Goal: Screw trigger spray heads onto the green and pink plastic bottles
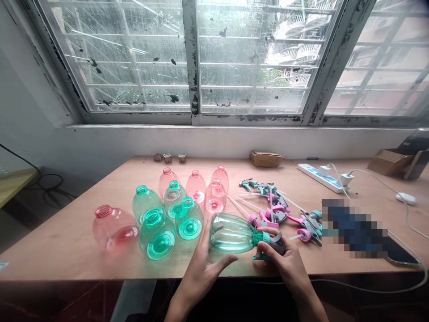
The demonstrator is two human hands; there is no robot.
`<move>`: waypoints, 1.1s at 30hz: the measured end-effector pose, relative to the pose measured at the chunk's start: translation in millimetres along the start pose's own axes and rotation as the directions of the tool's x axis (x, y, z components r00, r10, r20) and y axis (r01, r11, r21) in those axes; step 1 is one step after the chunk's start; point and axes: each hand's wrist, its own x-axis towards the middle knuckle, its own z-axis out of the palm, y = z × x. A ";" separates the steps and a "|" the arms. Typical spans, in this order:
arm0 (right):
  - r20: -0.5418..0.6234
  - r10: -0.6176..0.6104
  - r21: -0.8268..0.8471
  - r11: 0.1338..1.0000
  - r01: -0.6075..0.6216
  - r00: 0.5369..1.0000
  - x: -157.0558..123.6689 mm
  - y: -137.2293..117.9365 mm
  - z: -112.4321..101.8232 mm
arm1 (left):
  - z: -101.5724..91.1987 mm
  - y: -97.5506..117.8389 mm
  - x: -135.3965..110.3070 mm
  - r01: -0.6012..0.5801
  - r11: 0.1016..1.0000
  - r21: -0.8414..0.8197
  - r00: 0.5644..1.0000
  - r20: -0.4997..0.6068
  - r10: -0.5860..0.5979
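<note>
A clear green spray bottle point(231, 233) lies sideways between my two hands, just above the table's front edge. My left hand point(209, 264) cups its base end, fingers mostly hidden behind it and thumb stretched along the near side. At the neck, my right hand point(284, 255) grips the grey and teal spray head point(275, 243), which sits on the bottle's mouth. Left of my hands stand several open bottles without heads, among them a green bottle point(157, 235) and a pink bottle point(215, 197). Another pink bottle point(114, 227) leans at the far left.
Loose pink, teal and grey spray heads point(310, 226) with tubes lie in a pile to the right. Beyond them are a phone point(400, 250), a white power strip point(323, 178) with cables, and a cardboard box point(390, 162). A brown package point(266, 159) sits by the wall.
</note>
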 end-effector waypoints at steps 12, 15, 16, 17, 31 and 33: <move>-0.016 -0.023 0.036 0.999 0.023 1.000 0.0 4.1 -0.5 | 1.5 -7.3 -1.2 -0.072 0.996 0.061 0.997 0.004 0.072; 0.001 -0.026 0.039 0.999 0.026 1.000 -0.7 2.9 -0.5 | 1.1 -5.6 -1.5 -0.056 0.997 0.055 0.998 0.005 0.056; 0.003 -0.024 0.036 0.999 0.024 1.000 -1.1 2.2 -0.4 | 0.8 -4.8 -1.5 -0.050 0.997 0.056 0.999 0.005 0.050; 0.001 -0.021 0.031 0.999 0.021 1.000 -1.4 1.4 -0.3 | 0.5 -4.1 -1.5 -0.046 0.997 0.059 0.999 0.005 0.045; -0.024 -0.029 0.022 0.999 0.030 0.999 -2.6 0.2 1.7 | 0.9 -6.0 -2.3 -0.078 0.996 0.041 0.997 0.007 0.078; -0.021 -0.027 0.025 0.999 0.027 0.999 -2.5 0.6 1.3 | 0.9 -5.6 -2.3 -0.084 0.995 0.049 0.996 0.006 0.084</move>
